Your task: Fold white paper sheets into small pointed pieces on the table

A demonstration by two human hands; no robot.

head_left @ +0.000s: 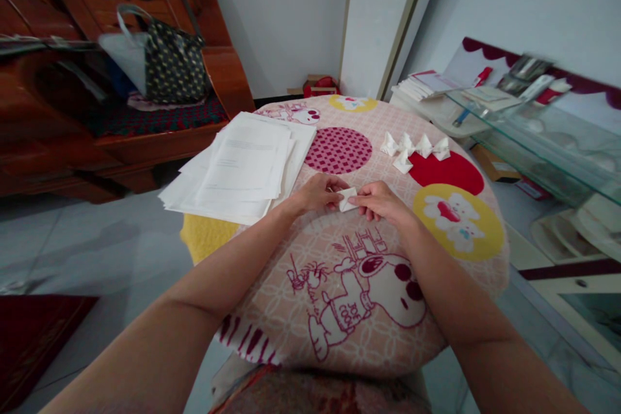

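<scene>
Between both hands, over the middle of the round table, is a small folded piece of white paper [347, 198]. My left hand [320, 193] pinches its left side with thumb and fingers. From the other side my right hand [381, 199] grips the right edge, the thumb lying on top. Beyond my right hand, several folded white paper pieces [424, 146] with pointed corners stand in a loose group. A pile of loose white sheets [242, 165], some printed, lies to the left of my left hand.
A patterned cloth [310, 259] covers the round table. On the right is a glass-topped cabinet [543, 142] holding metal cups [526, 71] and papers. A wooden bench [223, 84] with a dotted bag [177, 61] stands at the back left.
</scene>
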